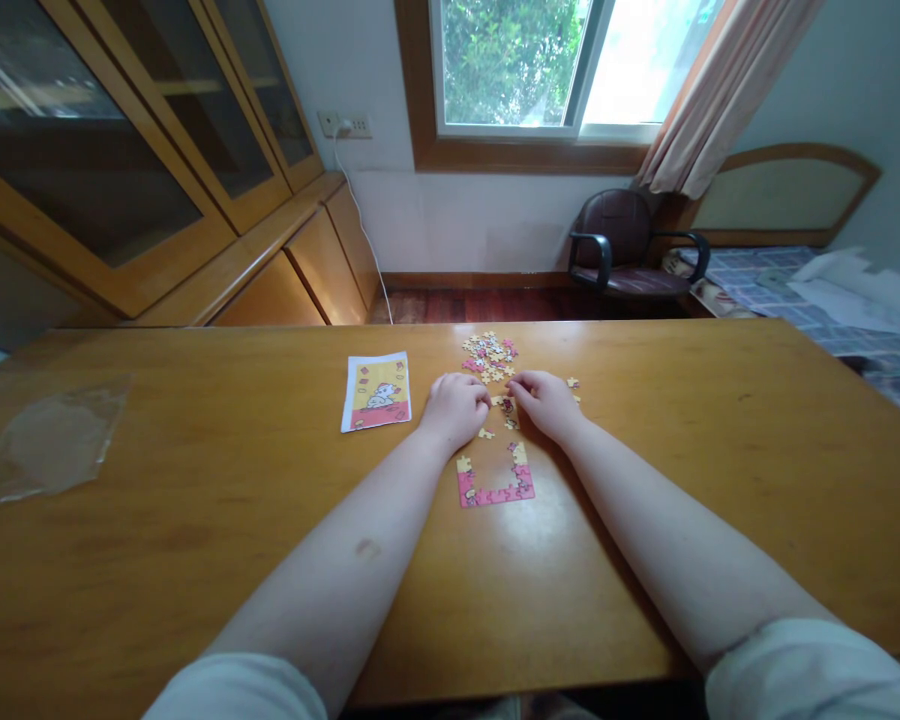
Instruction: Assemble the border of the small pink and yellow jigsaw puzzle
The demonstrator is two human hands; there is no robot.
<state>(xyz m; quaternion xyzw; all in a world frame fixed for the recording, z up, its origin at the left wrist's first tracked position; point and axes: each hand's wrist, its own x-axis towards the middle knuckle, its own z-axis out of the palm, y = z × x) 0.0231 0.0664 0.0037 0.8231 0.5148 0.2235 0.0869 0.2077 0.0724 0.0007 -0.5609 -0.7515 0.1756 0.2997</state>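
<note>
Both my hands rest on the wooden table (pixel 195 470), close together. My left hand (pixel 456 405) is curled with its fingers closed near small puzzle pieces. My right hand (pixel 544 398) is also curled, its fingertips pinched at a piece (pixel 505 404) lying between the two hands. A partly joined puzzle border (pixel 495 485), pink and yellow, lies just in front of my hands. A heap of loose puzzle pieces (pixel 489 357) sits just beyond them. What each hand holds is too small to make out.
A reference picture card (pixel 376 391) lies left of my hands. A clear plastic bag (pixel 49 440) is at the table's left edge. Beyond the table stand a wooden cabinet (pixel 157 170), an office chair (pixel 626 250) and a bed (pixel 810 290).
</note>
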